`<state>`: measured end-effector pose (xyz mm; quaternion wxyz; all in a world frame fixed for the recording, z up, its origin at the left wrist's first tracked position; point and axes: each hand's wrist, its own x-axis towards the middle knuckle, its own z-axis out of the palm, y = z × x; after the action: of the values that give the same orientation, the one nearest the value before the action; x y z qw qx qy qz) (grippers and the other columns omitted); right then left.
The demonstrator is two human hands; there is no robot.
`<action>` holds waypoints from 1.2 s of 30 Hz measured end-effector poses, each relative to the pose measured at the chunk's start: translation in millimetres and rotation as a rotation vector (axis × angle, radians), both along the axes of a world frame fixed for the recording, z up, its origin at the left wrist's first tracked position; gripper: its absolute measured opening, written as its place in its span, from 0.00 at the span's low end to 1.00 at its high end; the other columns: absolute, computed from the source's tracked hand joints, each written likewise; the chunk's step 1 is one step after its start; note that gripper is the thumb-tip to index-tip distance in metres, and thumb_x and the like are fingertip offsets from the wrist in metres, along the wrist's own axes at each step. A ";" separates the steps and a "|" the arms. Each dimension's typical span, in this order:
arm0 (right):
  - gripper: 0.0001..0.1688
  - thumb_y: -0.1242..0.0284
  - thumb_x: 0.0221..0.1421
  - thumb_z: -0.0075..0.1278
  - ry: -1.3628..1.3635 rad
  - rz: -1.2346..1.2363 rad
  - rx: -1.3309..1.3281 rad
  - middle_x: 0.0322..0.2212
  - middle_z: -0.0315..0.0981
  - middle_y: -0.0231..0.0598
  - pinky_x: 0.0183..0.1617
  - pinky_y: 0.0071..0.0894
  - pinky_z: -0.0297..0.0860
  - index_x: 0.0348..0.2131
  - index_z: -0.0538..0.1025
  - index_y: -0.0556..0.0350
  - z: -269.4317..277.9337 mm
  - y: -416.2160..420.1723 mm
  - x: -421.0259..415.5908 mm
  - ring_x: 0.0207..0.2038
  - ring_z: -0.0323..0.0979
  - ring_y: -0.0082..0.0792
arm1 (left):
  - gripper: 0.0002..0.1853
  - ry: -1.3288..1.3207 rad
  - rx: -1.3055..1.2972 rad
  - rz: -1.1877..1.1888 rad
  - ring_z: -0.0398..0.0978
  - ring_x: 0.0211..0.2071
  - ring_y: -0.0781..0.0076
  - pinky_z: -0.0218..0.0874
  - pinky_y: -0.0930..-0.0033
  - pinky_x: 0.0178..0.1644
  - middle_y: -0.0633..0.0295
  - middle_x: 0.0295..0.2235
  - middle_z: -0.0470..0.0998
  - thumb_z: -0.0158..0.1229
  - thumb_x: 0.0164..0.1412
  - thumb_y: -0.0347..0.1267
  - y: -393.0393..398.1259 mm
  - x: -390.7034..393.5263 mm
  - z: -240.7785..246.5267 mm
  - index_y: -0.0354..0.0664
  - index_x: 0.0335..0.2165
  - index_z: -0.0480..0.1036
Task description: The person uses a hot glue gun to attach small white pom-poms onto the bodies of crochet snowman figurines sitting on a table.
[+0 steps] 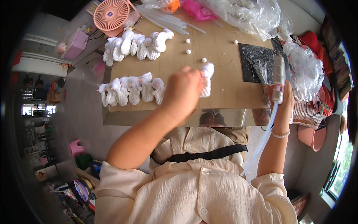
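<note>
My left hand (183,91) is closed at the side of a small white knitted figure (206,81) with an orange nose, gripping it upright over the table; its fingertips are partly hidden. In my right hand (285,93) is a hot glue gun (278,70), nozzle pointing away from me. A long translucent glue stick (265,137) trails from its rear. Left of my left hand stands a row of similar knitted figures (134,88) with fluffy round heads. Farther back is a second row of them (139,46). Several small white balls (188,51) lie beyond my left hand.
A black mat (246,63) strung with glue threads lies on the wooden table (173,64), beside a bundle of thin wires (261,71). Loose glue sticks (165,21), a pink fan (112,15) and clear plastic bags (251,16) occupy the far side. Another plastic bag (304,70) is at right.
</note>
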<state>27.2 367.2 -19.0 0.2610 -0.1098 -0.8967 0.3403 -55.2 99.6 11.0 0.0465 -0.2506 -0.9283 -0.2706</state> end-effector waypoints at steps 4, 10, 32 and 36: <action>0.18 0.60 0.56 0.45 -0.089 0.269 -0.894 0.34 0.73 0.47 0.30 0.22 0.67 0.32 0.69 0.58 34.8 -17.1 9.5 0.29 0.72 0.33 | 0.04 -0.022 -0.016 0.071 0.70 0.25 0.52 0.63 0.58 0.29 0.52 0.24 0.70 0.54 0.50 0.26 9.1 36.2 -27.0 0.35 0.24 0.70; 0.25 0.52 0.56 0.41 -0.255 0.560 -1.375 0.32 0.71 0.55 0.16 0.23 0.66 0.34 0.65 0.58 34.6 -48.1 29.5 0.22 0.72 0.35 | 0.09 -0.701 0.707 0.252 0.64 0.18 0.83 0.54 0.79 0.20 0.64 0.24 0.72 0.53 0.57 0.26 -23.2 56.9 -22.2 0.36 0.37 0.73; 0.24 0.66 0.47 0.56 -0.325 0.527 -1.241 0.24 0.73 0.43 0.32 0.28 0.69 0.39 0.70 0.69 27.1 -103.9 55.4 0.29 0.73 0.33 | 0.08 -1.291 1.429 -0.076 0.58 0.18 0.86 0.46 0.85 0.18 0.60 0.31 0.73 0.51 0.58 0.26 -54.3 38.4 -12.9 0.38 0.38 0.67; 0.26 0.67 0.46 0.56 -0.343 0.542 -1.265 0.24 0.73 0.43 0.31 0.28 0.69 0.40 0.69 0.69 27.9 -100.7 51.2 0.28 0.73 0.33 | 0.08 -1.320 1.434 -0.107 0.58 0.18 0.86 0.45 0.85 0.17 0.60 0.30 0.73 0.51 0.58 0.27 -52.1 35.4 -14.8 0.38 0.38 0.67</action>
<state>78.4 266.5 8.9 -0.0916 -0.0655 -0.5514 0.8266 -19.8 47.5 -3.7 -0.3538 -0.0027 -0.3700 -0.8590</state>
